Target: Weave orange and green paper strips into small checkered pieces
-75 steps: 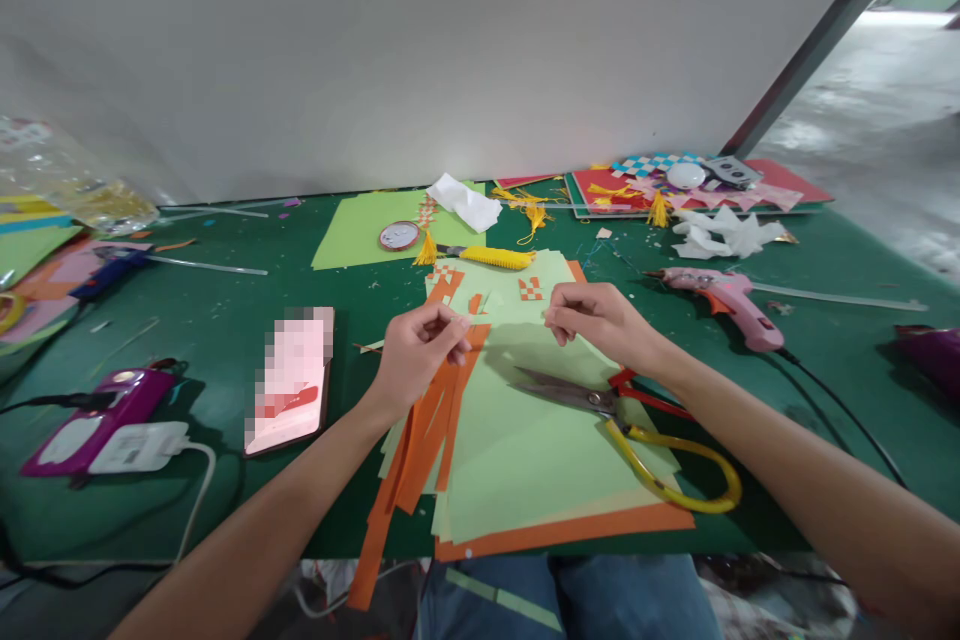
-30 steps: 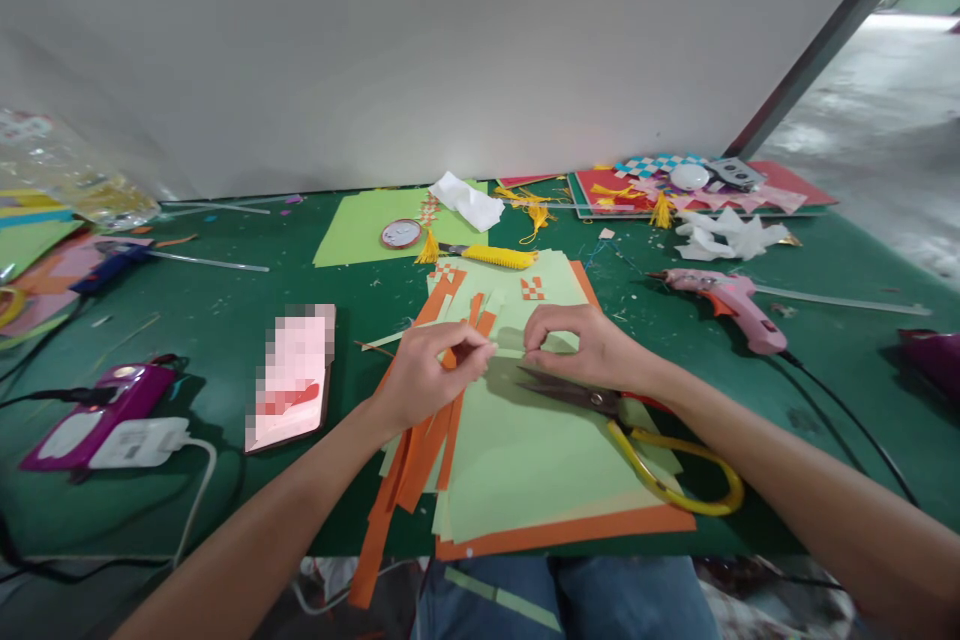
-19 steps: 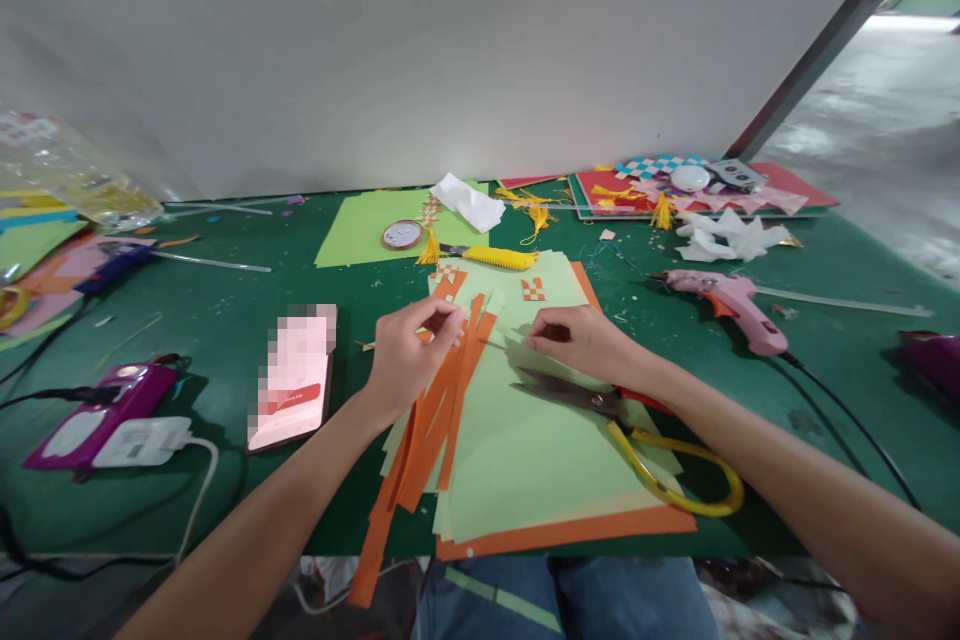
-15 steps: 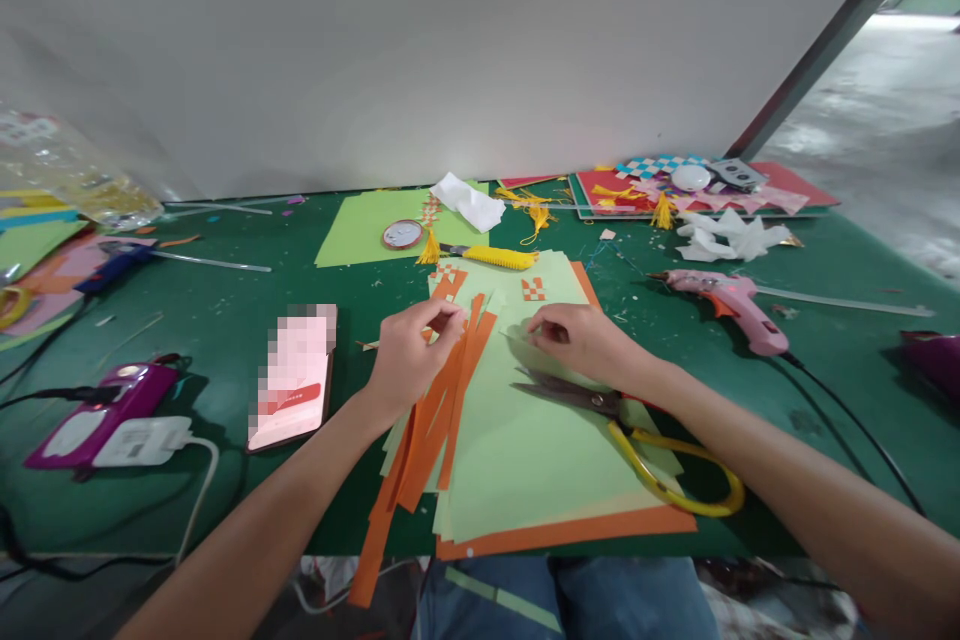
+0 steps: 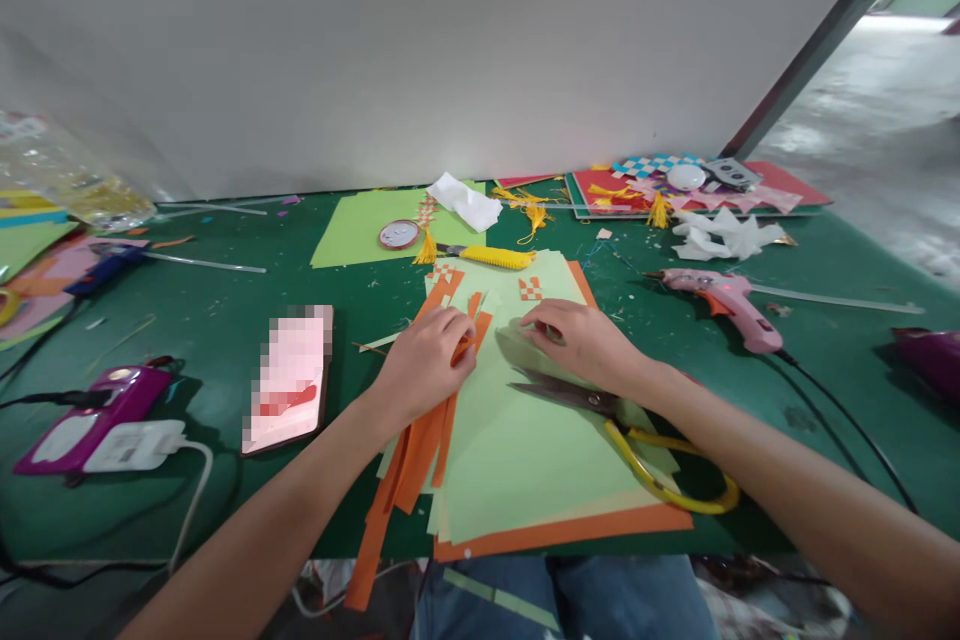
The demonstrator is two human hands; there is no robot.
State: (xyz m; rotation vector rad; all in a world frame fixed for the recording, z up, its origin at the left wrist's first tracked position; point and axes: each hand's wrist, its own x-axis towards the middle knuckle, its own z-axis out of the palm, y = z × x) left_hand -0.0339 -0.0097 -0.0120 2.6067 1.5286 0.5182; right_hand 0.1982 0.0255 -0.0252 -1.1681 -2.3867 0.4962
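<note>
The green table (image 5: pixel 202 320) runs up to a pale wall (image 5: pixel 450 50), and the paper stack (image 5: pixel 517 470) sits squarely before the lap (image 5: pixel 637 600), probably so both hands can work over it. The orange strips (image 5: pixel 420 465) lie fanned along its left side, one hanging past the table's near edge, likely to keep them by the left hand (image 5: pixel 424 360). The scissors (image 5: pixel 596 402) rest on the stack, handles toward the right forearm, handy there, I'd guess. The pink glue gun (image 5: pixel 731 305) lies off to the right, perhaps kept out of the way. The left hand curls over the strips; whether it pinches one I can't tell. The right hand (image 5: pixel 581 340) bends thumb and finger toward each other just above the paper, and I can't see if anything is between them.

Counting, big to small: one paper stack, its sheets too close to number; several strips, overlapping; one pair of scissors; two glue guns, the pink and a blue glue gun (image 5: pixel 112 270); two hands; one phone (image 5: pixel 289 380), face up; one yellow knife (image 5: pixel 495 257); three orange checked pieces (image 5: pixel 530 289), two of them on the stack
</note>
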